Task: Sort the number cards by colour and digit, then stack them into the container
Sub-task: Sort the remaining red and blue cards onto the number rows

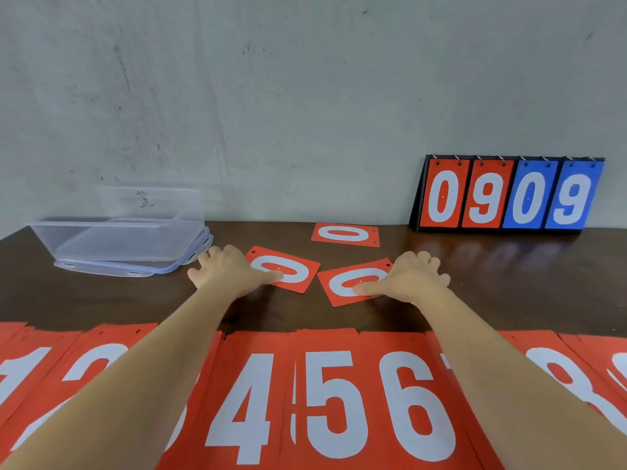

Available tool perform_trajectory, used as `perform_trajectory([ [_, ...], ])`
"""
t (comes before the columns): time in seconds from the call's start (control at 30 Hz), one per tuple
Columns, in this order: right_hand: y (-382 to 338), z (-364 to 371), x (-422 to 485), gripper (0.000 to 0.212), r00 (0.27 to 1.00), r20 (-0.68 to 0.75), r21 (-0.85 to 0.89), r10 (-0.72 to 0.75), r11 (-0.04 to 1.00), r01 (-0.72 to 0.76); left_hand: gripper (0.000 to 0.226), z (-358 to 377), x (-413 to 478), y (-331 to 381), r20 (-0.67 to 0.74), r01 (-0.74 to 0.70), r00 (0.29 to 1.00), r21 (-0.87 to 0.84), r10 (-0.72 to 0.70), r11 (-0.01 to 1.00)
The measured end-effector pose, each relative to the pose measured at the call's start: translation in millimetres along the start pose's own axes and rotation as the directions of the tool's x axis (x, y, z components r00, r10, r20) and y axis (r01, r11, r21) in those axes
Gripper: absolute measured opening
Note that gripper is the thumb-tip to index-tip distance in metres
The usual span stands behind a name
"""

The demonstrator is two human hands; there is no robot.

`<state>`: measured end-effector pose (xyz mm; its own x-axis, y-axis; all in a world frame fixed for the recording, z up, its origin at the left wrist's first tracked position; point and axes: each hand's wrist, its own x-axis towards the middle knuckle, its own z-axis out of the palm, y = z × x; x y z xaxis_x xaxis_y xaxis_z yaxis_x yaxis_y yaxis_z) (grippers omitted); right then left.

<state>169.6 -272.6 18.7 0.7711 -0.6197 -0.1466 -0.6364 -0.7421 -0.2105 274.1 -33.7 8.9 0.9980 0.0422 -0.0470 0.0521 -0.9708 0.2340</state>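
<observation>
Head cam: I count three red rectangular zero cards, long axes roughly sideways. My left hand (227, 269), fingers flat and relaxed, thumbs down the left zero card (300, 266). My right hand (415, 276) does likewise on the right zero card (339, 283). The far zero card (345, 234) lies beyond both thumbs, and one clear plastic container (122, 228) sits past my left fingers.

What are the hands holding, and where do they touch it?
Nothing is gripped. With its thumb the left hand presses the zero on the left red 0 card; the right hand does the same on the right red 0 card.
</observation>
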Motion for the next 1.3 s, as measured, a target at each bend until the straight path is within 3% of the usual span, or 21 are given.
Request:
perform_trajectory([
  [0.33, -4.9, 0.1, 1.1, 0.099, 0.999, 0.024, 0.059, -0.044, 0.997, 0.042, 0.105, -7.4, 3.8, 2.4, 0.1, -0.037, 0.994, -0.037, 0.04, 0.999],
  [0.53, 1.1, 1.2, 0.8, 0.09, 0.992, 0.017, 0.346, -0.128, 0.931, 0.115, 0.102, -11.0, 8.1, 2.2, 0.177, -0.066, 0.981, -0.054, 0.074, 0.996],
  [0.77, 22.7, -7.3, 9.8, 0.082, 0.996, 0.048, 0.58, -0.07, 0.814, 0.03, 0.086, -7.4, 14.1, 5.4, 0.215, -0.095, 0.966, -0.217, 0.142, 0.971],
  [0.93, 28.0, -10.2, 10.2, 0.059, 0.997, 0.076, 0.711, 0.021, 0.7, -0.069, 0.078, -2.1, 5.4, 7.4, 0.048, -0.182, 0.97, -0.516, 0.24, 0.837],
  [1.03, 25.1, -11.2, 13.4, 0.035, 0.993, 0.103, 0.76, 0.063, 0.639, -0.119, 0.079, 5.8, 3.6, 4.4, -0.062, -0.159, 0.984, -0.716, 0.166, 0.68],
  [1.17, 16.2, -17.5, 14.4, 0.025, 0.992, 0.109, 0.894, 0.066, 0.43, -0.126, 0.05, 5.1, 5.4, -2.1, -0.011, -0.062, 0.994, -0.87, 0.106, 0.489],
  [1.23, 10.7, -22.0, 11.9, 0.02, 0.997, 0.073, 0.944, 0.006, 0.323, -0.071, 0.033, -2.9, 0.9, -1.9, 0.018, -0.036, 0.993, -0.894, 0.116, 0.447],
  [1.3, 2.4, -27.7, 7.9, 0.017, 0.996, -0.002, 0.959, -0.093, 0.283, 0.028, 0.029, -12.1, -6.2, -0.1, 0.039, -0.02, 0.992, -0.894, 0.123, 0.447],
])
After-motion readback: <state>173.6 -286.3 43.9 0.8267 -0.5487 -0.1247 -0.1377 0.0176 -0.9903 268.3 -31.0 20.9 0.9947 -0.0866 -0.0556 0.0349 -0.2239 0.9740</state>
